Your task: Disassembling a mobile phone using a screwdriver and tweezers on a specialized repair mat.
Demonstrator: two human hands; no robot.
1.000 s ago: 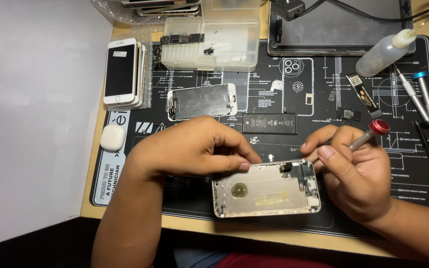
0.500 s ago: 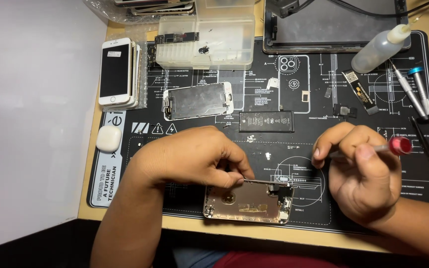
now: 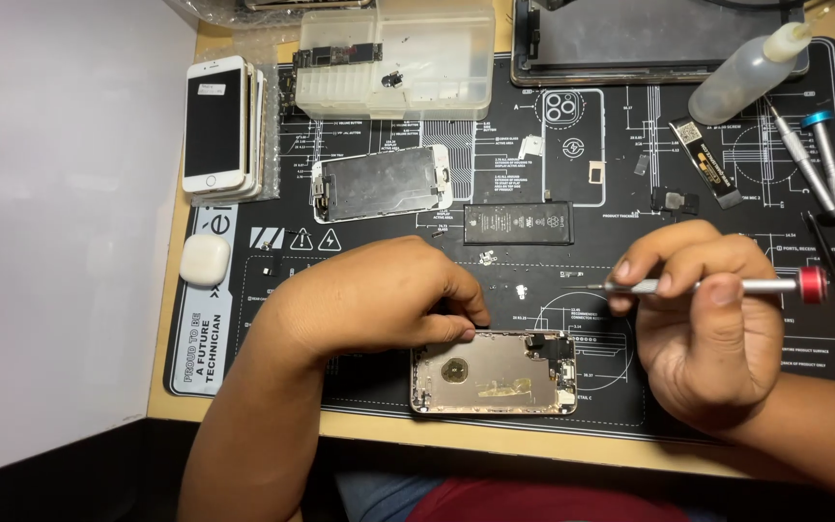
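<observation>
Left hand (image 3: 379,300) is pinching the open phone (image 3: 495,374) by its far edge; right hand (image 3: 703,329) fingers are gripping a screwdriver (image 3: 717,286), near the black battery (image 3: 517,222) on the mat (image 3: 359,387).

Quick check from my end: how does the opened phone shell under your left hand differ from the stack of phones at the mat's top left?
The opened phone shell lies gutted, its bare metal inside facing up; the stack of phones looks assembled, dark screen up on top. The shell lies crosswise at the near edge of the black repair mat; the stack stands lengthwise. The left hand touches the shell; nothing touches the stack. The right hand holds a screwdriver. Both are light-coloured phones.
</observation>
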